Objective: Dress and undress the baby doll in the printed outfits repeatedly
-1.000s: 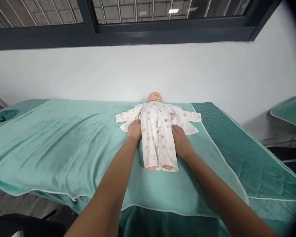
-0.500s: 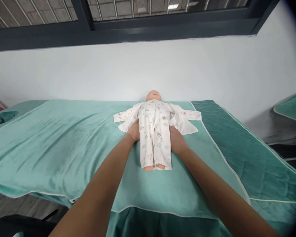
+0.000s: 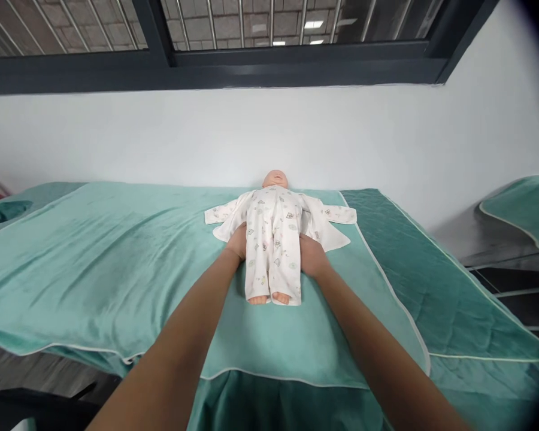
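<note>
A baby doll (image 3: 275, 178) lies on its back, head toward the wall. It has on white printed baby trousers (image 3: 273, 239), drawn up high over its chest, and its feet (image 3: 269, 297) show at the leg ends. A white baby top (image 3: 326, 227) spreads out at both sides, sleeves stretched outward. My left hand (image 3: 238, 242) grips the trousers' left side at thigh height, its fingertips tucked behind the cloth. On the opposite side my right hand (image 3: 312, 254) is closed at the trousers' edge, fingers partly hidden there too.
A light green blanket (image 3: 117, 257) with folds covers the bed, over a darker green quilted cover (image 3: 431, 269). Behind stands a white wall (image 3: 161, 137) below a dark window frame (image 3: 296, 72). Another green-covered surface (image 3: 525, 206) is at right, a black object (image 3: 36, 410) at lower left.
The view has tilted up and shifted slightly, so the doll appears a little further left. Both hands stay at the trousers' sides; the trouser legs look slightly shorter in view.
</note>
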